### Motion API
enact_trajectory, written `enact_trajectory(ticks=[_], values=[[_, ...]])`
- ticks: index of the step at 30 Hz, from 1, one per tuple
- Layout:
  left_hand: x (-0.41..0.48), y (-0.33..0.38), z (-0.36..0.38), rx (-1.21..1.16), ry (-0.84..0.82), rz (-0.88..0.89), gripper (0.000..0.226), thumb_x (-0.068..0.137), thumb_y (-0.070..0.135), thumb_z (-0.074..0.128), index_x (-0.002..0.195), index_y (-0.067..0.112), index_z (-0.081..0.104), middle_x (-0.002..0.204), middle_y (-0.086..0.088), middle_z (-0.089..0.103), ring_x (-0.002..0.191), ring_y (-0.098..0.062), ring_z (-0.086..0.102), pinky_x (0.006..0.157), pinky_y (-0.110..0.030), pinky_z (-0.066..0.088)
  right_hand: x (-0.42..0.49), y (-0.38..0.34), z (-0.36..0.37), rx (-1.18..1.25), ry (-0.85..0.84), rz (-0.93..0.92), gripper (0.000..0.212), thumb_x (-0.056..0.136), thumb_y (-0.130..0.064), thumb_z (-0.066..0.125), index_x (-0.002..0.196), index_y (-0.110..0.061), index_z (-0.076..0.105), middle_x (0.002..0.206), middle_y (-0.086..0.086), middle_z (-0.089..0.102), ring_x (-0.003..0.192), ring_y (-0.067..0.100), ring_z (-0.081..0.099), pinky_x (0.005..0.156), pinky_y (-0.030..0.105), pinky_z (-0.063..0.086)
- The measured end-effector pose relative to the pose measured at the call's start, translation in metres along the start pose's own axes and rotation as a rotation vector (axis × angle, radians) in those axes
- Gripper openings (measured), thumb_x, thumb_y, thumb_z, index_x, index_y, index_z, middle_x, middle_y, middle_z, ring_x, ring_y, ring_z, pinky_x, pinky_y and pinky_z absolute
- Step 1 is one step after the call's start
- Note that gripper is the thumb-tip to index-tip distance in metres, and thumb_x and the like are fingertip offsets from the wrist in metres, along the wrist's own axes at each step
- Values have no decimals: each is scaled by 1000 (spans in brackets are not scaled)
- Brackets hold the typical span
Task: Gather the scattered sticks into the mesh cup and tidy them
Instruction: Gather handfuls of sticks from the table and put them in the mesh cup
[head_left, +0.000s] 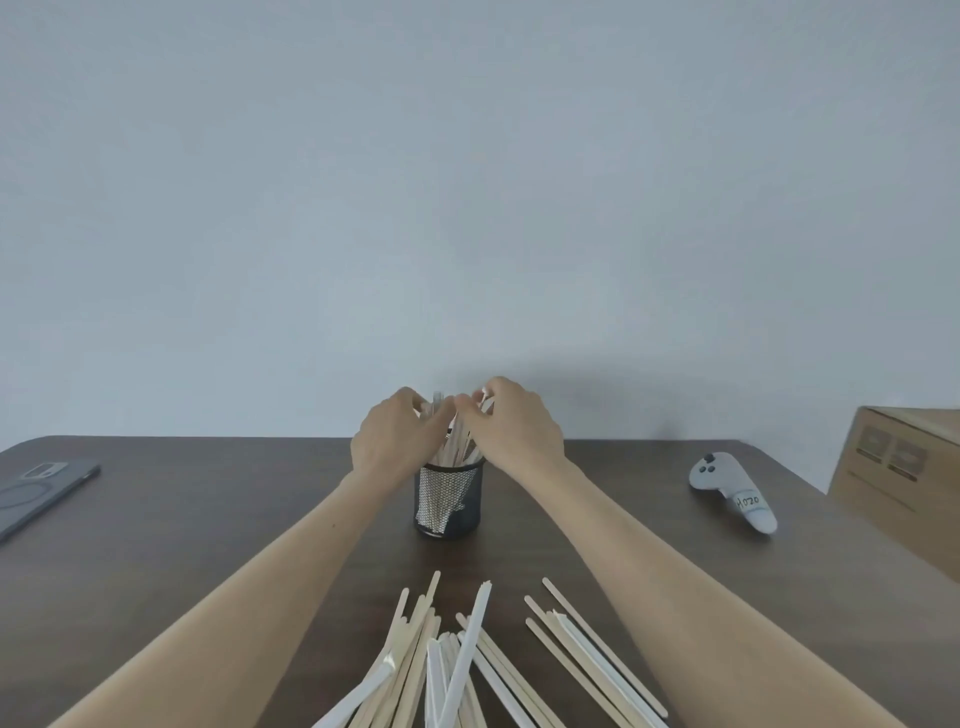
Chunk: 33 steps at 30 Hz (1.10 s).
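A black mesh cup (450, 499) stands upright in the middle of the dark wooden table (208, 519). A bundle of wooden sticks in the cup (457, 448) pokes out of its top. My left hand (392, 435) and my right hand (511, 428) both reach over the cup, and their fingers close around the upper ends of those sticks from either side. Several loose sticks (467, 660), some wooden and some in white paper wrappers, lie fanned out at the near edge between my forearms.
A grey phone (36, 491) lies at the left edge of the table. A white hand controller (735, 491) lies to the right. A cardboard box (904, 483) stands at the far right. A plain wall rises behind the table.
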<state>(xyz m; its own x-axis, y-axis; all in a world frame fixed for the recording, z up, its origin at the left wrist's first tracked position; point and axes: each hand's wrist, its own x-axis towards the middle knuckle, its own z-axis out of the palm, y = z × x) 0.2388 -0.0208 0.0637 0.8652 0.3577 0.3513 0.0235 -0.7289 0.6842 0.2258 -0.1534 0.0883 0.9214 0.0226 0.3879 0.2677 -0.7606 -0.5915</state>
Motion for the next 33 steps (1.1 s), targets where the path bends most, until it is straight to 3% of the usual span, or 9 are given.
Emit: enact_trajectory(ticks=[4,8,13,16,19,22,26,29,33], values=[[-14,-8,-20,-59,91,-1,64,83,70,58,122,20,56,109,0,64,102,-25,65,83,-39,50,-23,3,-13,102,129,-32,41,94,-45,55,127,-21,53,103,-4,65,99,18,63,77,32,45],[-48,-27,-46,-98,95,31,53,90,64,54,122,22,59,94,6,65,94,-21,66,85,-41,54,-60,7,-22,162,196,-25,35,95,-39,56,124,-23,44,94,-8,57,87,15,57,70,30,37],[-118,-53,-61,200,-154,109,42,90,65,54,113,32,64,98,17,67,92,-11,65,79,-32,51,-121,16,-14,-4,-78,8,25,93,-42,56,114,-27,56,94,-14,61,94,16,61,76,33,47],[-151,-62,-65,432,-248,161,61,83,80,47,114,31,67,106,15,68,96,-12,65,79,-32,50,-156,20,-5,-162,-209,-6,42,92,-53,56,125,-26,57,114,-8,63,103,15,63,81,32,49],[-169,-67,-69,570,-320,173,86,68,95,39,86,18,71,85,6,72,75,-15,67,63,-28,45,-177,22,-2,-354,-291,-8,69,83,-74,50,130,-24,55,124,-3,57,109,16,61,73,28,43],[-178,-68,-72,628,-378,178,78,63,96,46,75,20,58,79,7,68,76,-18,68,59,-29,40,-187,24,-2,-486,-404,-14,80,73,-85,50,118,-19,60,118,0,56,105,18,60,71,29,44],[-169,-70,-67,502,-397,108,44,75,60,68,95,22,75,97,7,77,96,-21,70,73,-31,49,-183,25,1,-410,-410,-6,47,77,-60,63,66,-22,39,87,1,51,80,24,51,52,28,31],[-161,-69,-56,414,-447,45,39,70,48,68,92,18,80,91,1,79,92,-23,72,77,-33,57,-174,25,7,-388,-378,26,31,83,-37,63,70,-18,41,88,5,59,79,27,51,64,29,38],[-145,-61,-47,305,-541,-70,36,68,42,69,79,9,77,48,5,55,50,-21,58,63,-30,54,-158,21,19,-296,-351,93,21,79,-31,66,84,-15,54,90,7,63,77,28,52,62,28,39]])
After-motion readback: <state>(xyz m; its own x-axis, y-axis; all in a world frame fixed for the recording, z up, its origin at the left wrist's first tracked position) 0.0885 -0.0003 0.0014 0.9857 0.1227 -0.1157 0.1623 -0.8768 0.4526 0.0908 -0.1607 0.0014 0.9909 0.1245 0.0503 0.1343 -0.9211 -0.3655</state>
